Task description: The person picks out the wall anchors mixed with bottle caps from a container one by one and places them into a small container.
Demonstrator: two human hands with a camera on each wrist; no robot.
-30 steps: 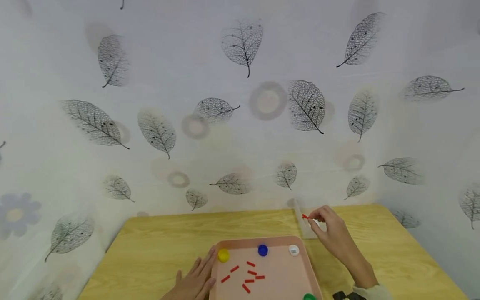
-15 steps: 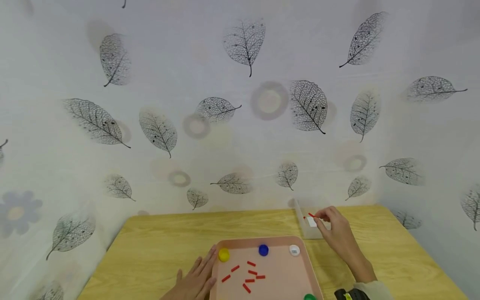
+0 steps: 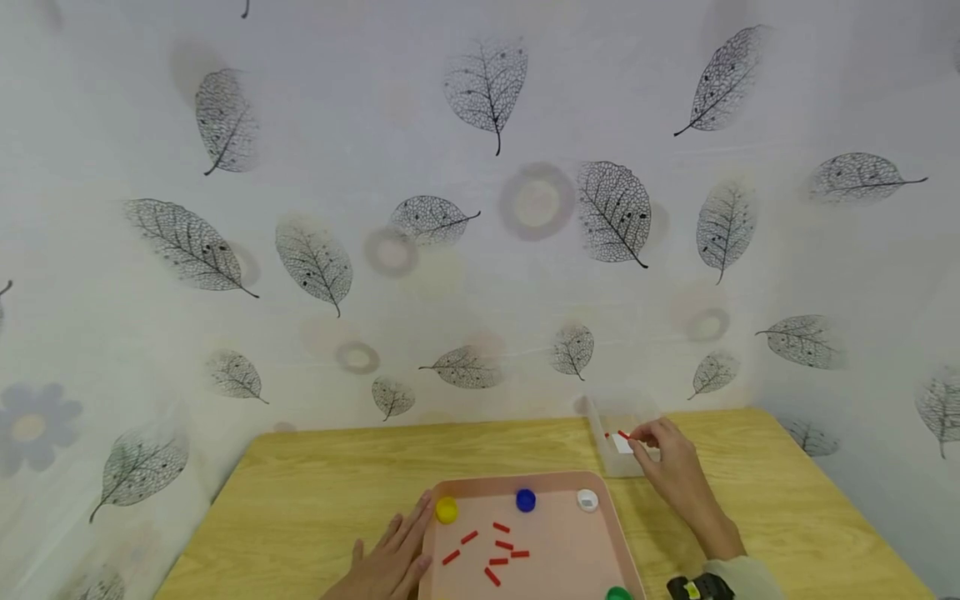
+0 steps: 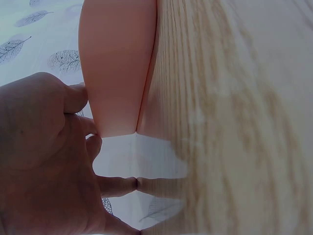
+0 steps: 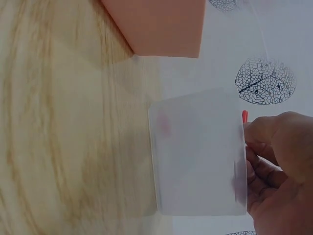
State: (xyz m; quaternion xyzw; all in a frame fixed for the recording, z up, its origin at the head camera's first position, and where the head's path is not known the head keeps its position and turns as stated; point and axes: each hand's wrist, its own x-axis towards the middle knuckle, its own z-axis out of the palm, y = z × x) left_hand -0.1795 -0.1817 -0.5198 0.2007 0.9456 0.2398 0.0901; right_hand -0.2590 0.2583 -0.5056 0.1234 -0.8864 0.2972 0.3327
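My right hand (image 3: pixel 673 467) pinches a small red stick (image 3: pixel 624 435) between thumb and fingertips, over the open top of a translucent plastic box (image 3: pixel 636 467). Inside that box lie a white piece (image 3: pixel 622 444) and a bit of red. In the right wrist view the red stick (image 5: pixel 245 116) pokes up past the thumb at the box's rim. My left hand (image 3: pixel 386 558) rests with fingers extended against the left side of a pink tray (image 3: pixel 517 483); some of its fingertips touch the table in the left wrist view. Several red sticks (image 3: pixel 498 562) lie scattered in the tray.
Along the tray's far side sit a yellow cap (image 3: pixel 447 510), a blue cap (image 3: pixel 526 500) and a white cap (image 3: pixel 587 500). A green cap (image 3: pixel 618 593) is at the near right. Behind the wooden table (image 3: pixel 337 467) rises a leaf-patterned wall.
My right hand, still pinching the red stick, has shifted slightly to the right and down over the translucent box. The left hand and the sticks in the tray stay put.
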